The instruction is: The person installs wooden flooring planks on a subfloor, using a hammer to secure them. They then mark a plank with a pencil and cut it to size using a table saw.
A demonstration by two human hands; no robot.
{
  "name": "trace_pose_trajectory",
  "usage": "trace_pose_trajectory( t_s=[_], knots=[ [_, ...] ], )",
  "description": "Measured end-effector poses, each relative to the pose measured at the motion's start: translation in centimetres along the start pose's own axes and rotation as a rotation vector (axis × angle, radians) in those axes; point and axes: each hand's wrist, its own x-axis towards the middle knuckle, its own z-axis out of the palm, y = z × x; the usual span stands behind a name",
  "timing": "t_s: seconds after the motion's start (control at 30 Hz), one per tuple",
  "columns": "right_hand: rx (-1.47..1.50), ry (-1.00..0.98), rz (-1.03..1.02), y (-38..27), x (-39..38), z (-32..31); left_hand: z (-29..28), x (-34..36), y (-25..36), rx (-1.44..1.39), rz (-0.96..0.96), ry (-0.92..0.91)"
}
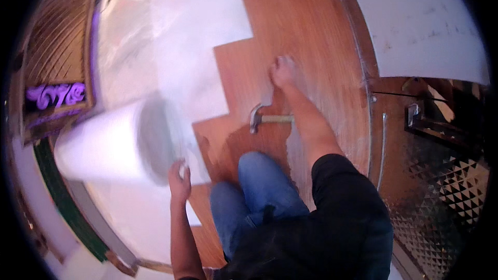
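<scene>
Running from the top edge down beneath the kneeling person, reddish-brown wood planks [316, 31] cover the middle of the floor, their left border stepped like a staircase. Along that border lies a white sheet [181, 36], spread over the floor to the left. The person's blue jeans [270, 181] come next in size, both knees bent on the planks. A thick white roll [104, 142] lies on its side at the left, its round end turned toward the knees. Smaller is the dark panel with a triangle pattern [459, 181] at the far right. Around the hammer [272, 119] is a darker patch with an uneven edge; the tool lies flat on the planks just ahead of the knees, head to the left, handle partly behind the right forearm. Last come the hands. The left hand [180, 180] is right beside the roll's near end, its fingers bent — whether they grip anything, I cannot tell. The right hand [284, 72] is low over the planks beyond the hammer, its fingers curled but blurred — contact or grip cannot be told.
</scene>
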Motion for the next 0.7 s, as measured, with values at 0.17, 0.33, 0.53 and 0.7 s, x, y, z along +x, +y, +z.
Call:
trace_pose_trajectory(
  t_s=[0.17, 0.33, 0.53, 0.7],
  knots=[
    [-0.173, 0.326, -0.011, -2.7, 3.3, 6.0, 7.6, 40.2, 5.5, 0.190, 0.409, 0.277],
    [-0.208, 0.263, 0.006, -1.9, 3.4, 6.7, 10.3, 59.6, 10.2, 0.277, 0.231, 0.470],
    [-0.193, 0.167, 0.047, -2.3, 4.6, 5.1, 12.2, 61.1, 13.2, 0.307, 0.062, 0.516],
    [-0.165, 0.208, 0.052, -2.6, 7.9, 3.8, 11.9, 61.2, 13.8, 0.293, 0.054, 0.453]
  ],
)
